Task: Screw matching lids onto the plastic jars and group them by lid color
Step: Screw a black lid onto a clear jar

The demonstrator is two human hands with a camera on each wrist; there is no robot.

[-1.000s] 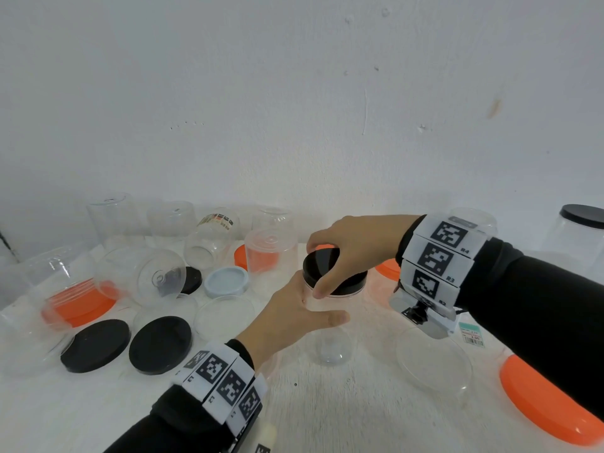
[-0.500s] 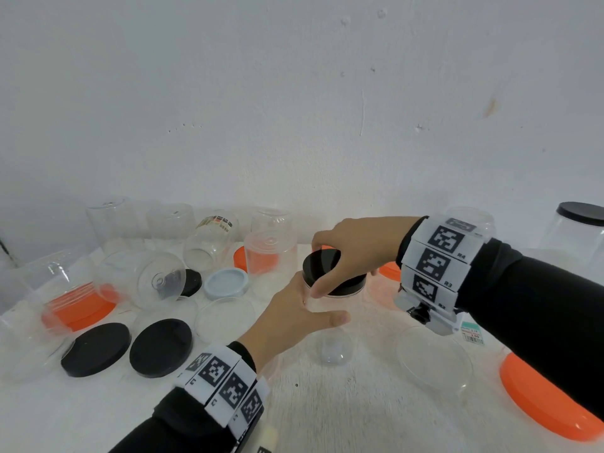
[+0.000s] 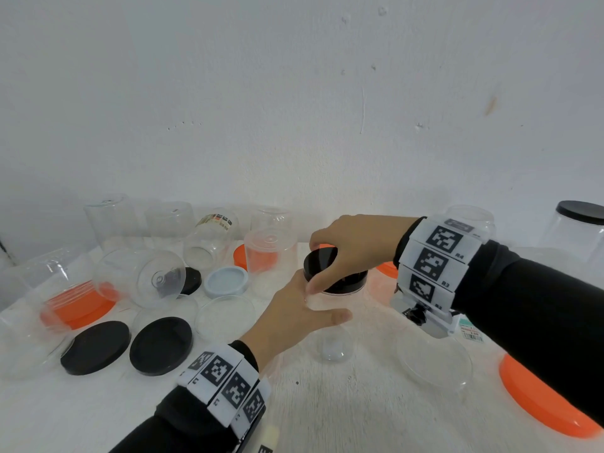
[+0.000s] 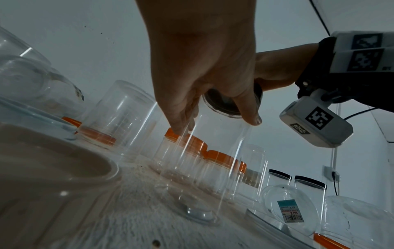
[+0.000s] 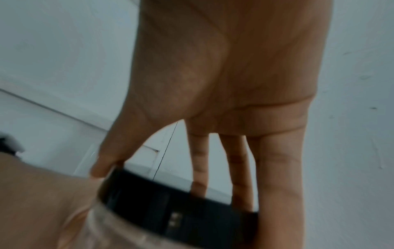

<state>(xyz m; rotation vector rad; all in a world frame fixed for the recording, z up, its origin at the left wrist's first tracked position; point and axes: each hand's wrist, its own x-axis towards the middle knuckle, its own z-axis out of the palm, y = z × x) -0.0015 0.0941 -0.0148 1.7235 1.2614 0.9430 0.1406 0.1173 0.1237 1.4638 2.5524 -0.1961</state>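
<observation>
A clear plastic jar (image 3: 333,335) stands upright on the white table in the middle of the head view. A black lid (image 3: 322,260) sits on its mouth. My left hand (image 3: 294,317) grips the jar's upper wall, thumb across the front. My right hand (image 3: 351,245) comes from above and holds the black lid's rim with thumb and fingers. In the left wrist view the jar (image 4: 204,170) shows from below with the lid (image 4: 224,104) at its top. The right wrist view shows my fingers (image 5: 277,168) around the black lid (image 5: 170,202).
Two loose black lids (image 3: 160,345) lie front left, beside orange lids (image 3: 76,305), a pale blue lid (image 3: 226,281) and several open clear jars (image 3: 143,277). A big orange lid (image 3: 542,403) lies at the right edge; a black-lidded jar (image 3: 578,230) stands far right.
My right hand's fingers have shifted slightly on the black lid; the jar and my left hand stay in place.
</observation>
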